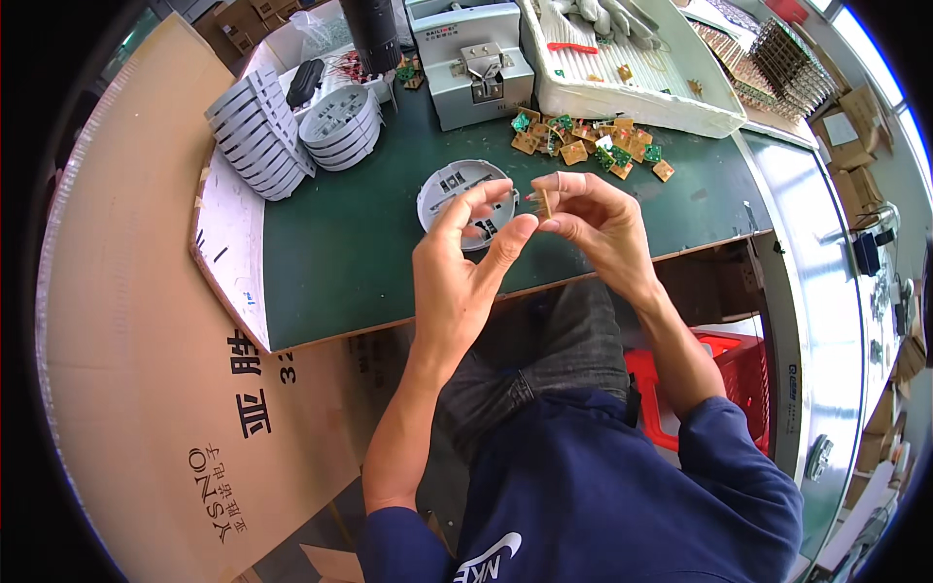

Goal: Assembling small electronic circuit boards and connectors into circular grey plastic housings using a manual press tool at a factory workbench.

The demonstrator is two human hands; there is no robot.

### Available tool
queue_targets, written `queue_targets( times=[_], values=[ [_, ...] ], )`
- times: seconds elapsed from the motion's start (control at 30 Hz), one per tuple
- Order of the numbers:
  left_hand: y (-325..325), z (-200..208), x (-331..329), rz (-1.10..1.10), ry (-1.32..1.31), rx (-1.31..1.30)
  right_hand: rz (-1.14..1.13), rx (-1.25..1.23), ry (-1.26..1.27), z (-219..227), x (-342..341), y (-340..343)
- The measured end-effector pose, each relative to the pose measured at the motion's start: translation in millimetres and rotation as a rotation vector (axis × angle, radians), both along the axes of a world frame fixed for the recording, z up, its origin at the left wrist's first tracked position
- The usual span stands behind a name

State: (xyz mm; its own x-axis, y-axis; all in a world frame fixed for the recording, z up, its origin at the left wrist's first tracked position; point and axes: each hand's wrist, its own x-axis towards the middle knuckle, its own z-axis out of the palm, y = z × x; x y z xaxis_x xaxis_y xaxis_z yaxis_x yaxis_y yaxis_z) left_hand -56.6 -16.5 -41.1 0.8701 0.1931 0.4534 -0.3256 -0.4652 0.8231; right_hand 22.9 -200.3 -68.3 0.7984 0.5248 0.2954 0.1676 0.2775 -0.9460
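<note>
Between the thumb and fingers of my right hand point(610, 233) a small tan circuit board point(544, 203) is held on edge. My left hand point(452, 277) is beside it, thumb and fingers apart with nothing visible between them. Under the hands, a round grey plastic housing point(434, 197) lies on the green worktable point(340, 248); its inside shows slots and dark parts, partly covered by my left fingers. Just beyond my right hand is a loose pile of small tan and green circuit boards point(575, 153).
Stacked grey round housings point(340, 131) and more grey rings point(255, 136) stand at the left. Behind are a grey machine point(466, 73) and a black cylinder point(371, 34). A white foam tray point(671, 114) holds gloves and a red tool point(571, 47). A red crate point(746, 384) sits below, right.
</note>
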Motion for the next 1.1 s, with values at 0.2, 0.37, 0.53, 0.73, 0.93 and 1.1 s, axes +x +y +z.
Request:
queue_targets(
  times=[0.2,0.37,0.53,0.73,0.93,1.1],
  values=[
    [-3,-3,0,-0.252,0.200,-0.601,0.024,-0.102,0.022,10,-15,5],
    [9,-3,-4,-0.032,-0.179,0.267,0.253,0.094,0.342,21,-19,7],
    [1,4,-10,-0.038,-0.125,0.155,0.306,0.154,0.478,3,-10,2],
    [3,-7,-13,-0.180,0.027,-0.220,0.319,0.246,0.480,-5,-12,3],
    [-1,-3,-14,-0.132,0.030,-0.190,0.291,0.244,0.461,-13,-11,3],
    [2,-8,-14,-0.136,0.046,-0.238,0.257,0.191,0.398,-9,-9,9]
  ],
)
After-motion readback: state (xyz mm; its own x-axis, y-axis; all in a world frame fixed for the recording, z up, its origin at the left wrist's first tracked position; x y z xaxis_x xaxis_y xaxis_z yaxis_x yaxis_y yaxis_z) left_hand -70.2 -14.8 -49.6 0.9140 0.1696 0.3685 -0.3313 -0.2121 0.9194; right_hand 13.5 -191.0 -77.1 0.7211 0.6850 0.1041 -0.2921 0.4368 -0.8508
